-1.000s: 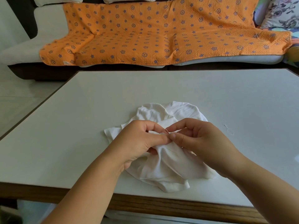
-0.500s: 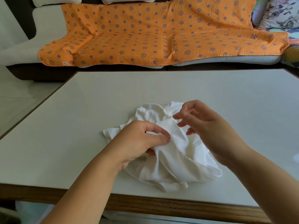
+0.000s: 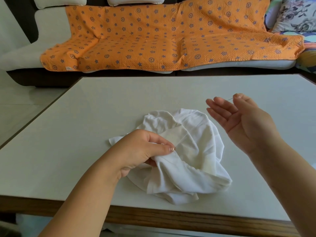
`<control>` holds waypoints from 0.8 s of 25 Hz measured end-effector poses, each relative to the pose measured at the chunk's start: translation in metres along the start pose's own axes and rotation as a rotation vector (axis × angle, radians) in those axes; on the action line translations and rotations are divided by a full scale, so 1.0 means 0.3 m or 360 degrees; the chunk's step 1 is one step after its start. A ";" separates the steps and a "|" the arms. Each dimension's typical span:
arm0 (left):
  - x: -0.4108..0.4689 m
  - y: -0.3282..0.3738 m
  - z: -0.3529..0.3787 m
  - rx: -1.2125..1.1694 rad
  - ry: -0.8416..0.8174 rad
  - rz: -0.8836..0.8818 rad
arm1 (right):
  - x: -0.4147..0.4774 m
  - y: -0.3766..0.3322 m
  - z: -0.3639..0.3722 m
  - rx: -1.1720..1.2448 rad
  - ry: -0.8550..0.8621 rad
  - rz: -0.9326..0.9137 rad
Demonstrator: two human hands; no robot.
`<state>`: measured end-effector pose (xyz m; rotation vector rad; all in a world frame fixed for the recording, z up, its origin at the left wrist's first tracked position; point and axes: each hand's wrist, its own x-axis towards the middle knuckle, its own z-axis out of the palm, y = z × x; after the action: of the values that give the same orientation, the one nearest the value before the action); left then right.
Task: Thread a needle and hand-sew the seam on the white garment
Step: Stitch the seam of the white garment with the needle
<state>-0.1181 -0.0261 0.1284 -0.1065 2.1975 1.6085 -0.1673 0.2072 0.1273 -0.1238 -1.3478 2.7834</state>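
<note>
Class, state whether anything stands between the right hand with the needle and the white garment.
Nothing visible: only tabletop shows between the right hand, pinching the needle, and the garment the left hand grips.

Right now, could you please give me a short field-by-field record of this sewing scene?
Left hand: pinches a fold of the white garment
Right hand: held up to the right of the garment, pinching the needle
Garment state: crumpled on the white table
Background: sofa covered by an orange blanket
</note>
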 end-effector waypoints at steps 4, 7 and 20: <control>0.003 0.001 0.000 0.0008 0.0036 -0.0010 | 0.006 -0.015 -0.012 -0.0187 0.0105 -0.0224; 0.006 -0.002 0.002 0.0033 0.0074 -0.0003 | -0.009 -0.015 0.002 -0.0276 0.0108 -0.0324; -0.007 0.004 -0.002 -0.0217 0.0093 0.0184 | -0.189 0.175 0.075 -0.2215 -0.0556 -0.0460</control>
<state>-0.1168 -0.0267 0.1305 -0.0674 2.1712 1.8400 -0.1132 0.1526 0.1029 0.4788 -2.7683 1.2108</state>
